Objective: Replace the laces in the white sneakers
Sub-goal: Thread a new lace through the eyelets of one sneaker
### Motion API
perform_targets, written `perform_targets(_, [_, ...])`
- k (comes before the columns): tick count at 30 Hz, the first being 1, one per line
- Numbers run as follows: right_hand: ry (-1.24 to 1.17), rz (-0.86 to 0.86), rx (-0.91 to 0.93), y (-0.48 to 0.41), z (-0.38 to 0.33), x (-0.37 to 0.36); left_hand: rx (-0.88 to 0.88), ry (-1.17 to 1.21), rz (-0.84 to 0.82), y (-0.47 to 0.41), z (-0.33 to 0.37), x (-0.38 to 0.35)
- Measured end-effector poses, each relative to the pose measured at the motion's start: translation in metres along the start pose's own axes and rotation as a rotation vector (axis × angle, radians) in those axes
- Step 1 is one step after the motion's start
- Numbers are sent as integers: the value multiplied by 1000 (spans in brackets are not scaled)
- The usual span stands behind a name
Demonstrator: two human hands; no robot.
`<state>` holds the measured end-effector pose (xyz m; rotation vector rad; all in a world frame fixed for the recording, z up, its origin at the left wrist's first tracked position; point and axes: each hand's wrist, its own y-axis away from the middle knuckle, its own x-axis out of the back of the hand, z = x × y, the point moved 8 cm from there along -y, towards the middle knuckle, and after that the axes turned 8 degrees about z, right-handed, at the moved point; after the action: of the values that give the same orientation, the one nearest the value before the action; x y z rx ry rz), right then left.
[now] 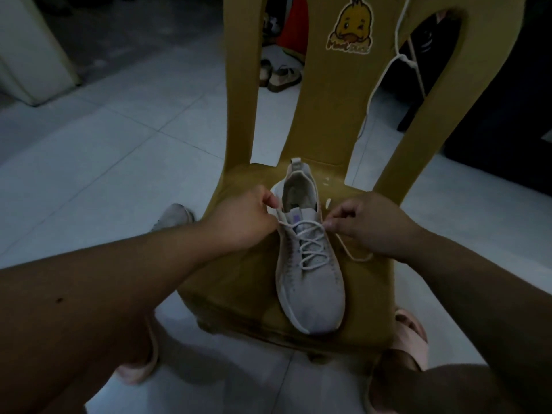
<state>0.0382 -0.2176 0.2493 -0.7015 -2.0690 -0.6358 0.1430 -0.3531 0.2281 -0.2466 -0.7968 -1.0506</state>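
Sneaker (310, 282): stands on the chair (245, 282) seat, toe toward you, probably raised there so both hands can reach the eyelets.
Lace (310, 249): crossed through the eyelets, with both ends out at the top.
Left hand (245, 225): your curled fingers pinch the left end beside the collar.
Right hand (370, 225): your fingertips pinch the right end, and the slack loops onto the seat.
Other lace (385, 70): hangs over the backrest, likely parked out of the way.
Second sneaker (173, 218): on the floor left of the chair.

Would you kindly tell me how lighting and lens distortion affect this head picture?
Head view: dim, bluish light throughout; the wide lens splays and curves the chair back; the sneaker and its lace read fairly sharp; the duck sticker looks slightly soft; no glare anywhere.
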Motion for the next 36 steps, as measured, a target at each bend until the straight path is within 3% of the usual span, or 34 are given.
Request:
perform_targets(6, [60, 66, -8, -4, 9, 23, -182, -372, -42, -2, 9, 23])
perform_targets(11, [60, 48, -51, -5, 23, 26, -181, -402, -101, -8, -4, 43])
perform_targets(16, [71, -66, -2, -7, 12, 3, -179, -229, -212, -2, 2, 25])
perform_targets(21, [190, -15, 69, -18, 1, 0, -178, -204, -312, 2, 6, -5])
perform_targets(28, [98, -17, 17, -18, 17, 6, -127, -257, -259, -8, -14, 28])
perform_targets(31, [57, 79, 93, -22, -2, 8, -178, -329, -171, -9, -3, 25])
perform_targets(33, [108, 125, 150, -27, -19, 9, -231, -250, -64, -12, 15, 19])
perform_targets(36, [305, 48, 264, -39, -37, -4, -231, -146, -37, -19, 31, 2])
